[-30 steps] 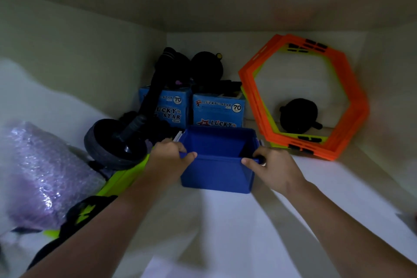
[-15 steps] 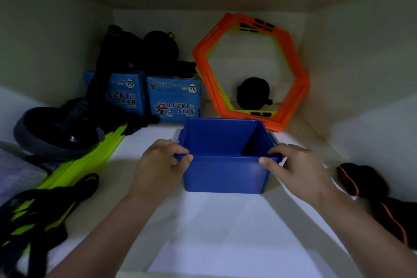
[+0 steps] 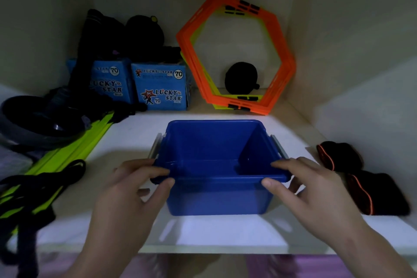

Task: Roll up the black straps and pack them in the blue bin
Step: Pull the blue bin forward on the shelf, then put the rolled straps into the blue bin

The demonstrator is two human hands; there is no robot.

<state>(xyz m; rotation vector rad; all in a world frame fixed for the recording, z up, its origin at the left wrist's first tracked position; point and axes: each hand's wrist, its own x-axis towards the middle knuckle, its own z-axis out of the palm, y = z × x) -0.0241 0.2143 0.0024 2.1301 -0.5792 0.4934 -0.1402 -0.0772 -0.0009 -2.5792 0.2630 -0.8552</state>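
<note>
The blue bin stands empty on a white shelf, near its front edge. My left hand grips the bin's near left corner, fingers over the rim. My right hand grips the near right corner the same way. Grey handles stick out on both sides of the bin. A tangle of black straps with neon-green parts lies at the shelf's front left. Two black pieces with orange trim lie to the right of the bin.
Orange and yellow hexagon rings lean on the back wall with a black round thing behind them. Two blue Lucky Star boxes stand at the back left under dark gear. A black wheel and neon-green bars lie at left.
Both hands have drawn the bin from the back of the shelf toward the front edge. The view has shifted right, so the orange-trimmed black pieces now show.
</note>
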